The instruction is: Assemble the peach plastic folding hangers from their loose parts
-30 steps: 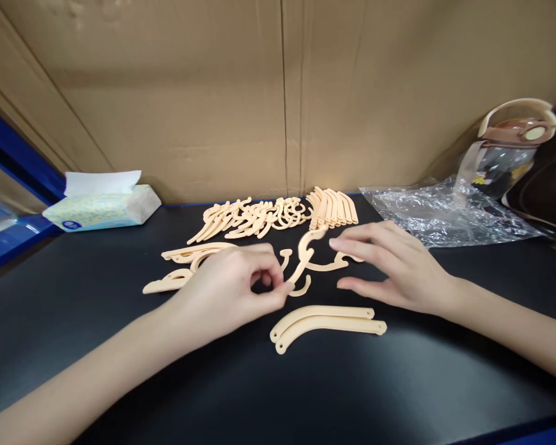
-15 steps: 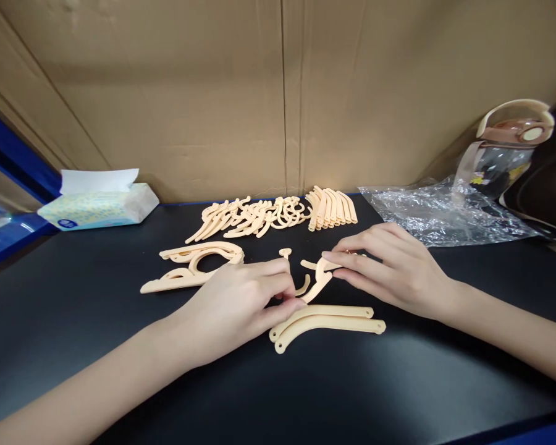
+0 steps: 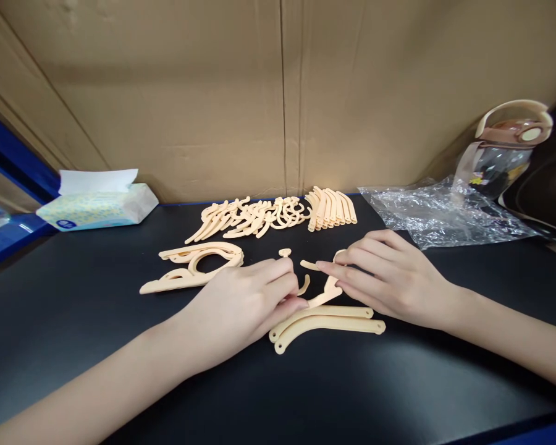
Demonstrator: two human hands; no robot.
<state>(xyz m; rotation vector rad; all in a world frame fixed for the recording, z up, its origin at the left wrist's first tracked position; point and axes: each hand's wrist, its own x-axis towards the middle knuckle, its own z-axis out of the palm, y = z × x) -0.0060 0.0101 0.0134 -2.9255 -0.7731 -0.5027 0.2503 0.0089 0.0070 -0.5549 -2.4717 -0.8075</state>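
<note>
Pinching the near end of a cream-coloured, hook-shaped plastic piece (image 3: pixel 323 299) between thumb and fingers, the left hand (image 3: pixel 257 293) is low over the middle of the matte black table (image 3: pixel 421 389). The right hand (image 3: pixel 387 275) has its thumb and bent fingers around the upper, curved part of the same piece; the exact contact is partly hidden behind the fingers. The piece is between the 2 hands, tilted, just above 2 long, cream-coloured, bent plastic bars (image 3: pixel 331 324). These bars lie side by side, with a small hole visible at their ends.

Near the left fingers there is a small, cream-coloured part with a rounded head (image 3: pixel 285 253), and also a short, cream-coloured curved part (image 3: pixel 305 284). Close to the right forefinger shows the thin tip of a cream-coloured plastic part (image 3: pixel 308 265); its remaining shape cannot be seen.

To the left of the left hand lies a cream-coloured plastic frame with a round opening (image 3: pixel 169 285). Farther back, a loose pile of cream-coloured plastic hooks (image 3: pixel 259 217) is beside a neat row of cream-coloured curved bars (image 3: pixel 332 208). At the back left is a pale blue-and-yellow tissue pack (image 3: pixel 92 209); at the right, a crumpled transparent plastic bag (image 3: pixel 449 213) lies before a transparent bottle with a brown lid (image 3: pixel 505 164).
</note>
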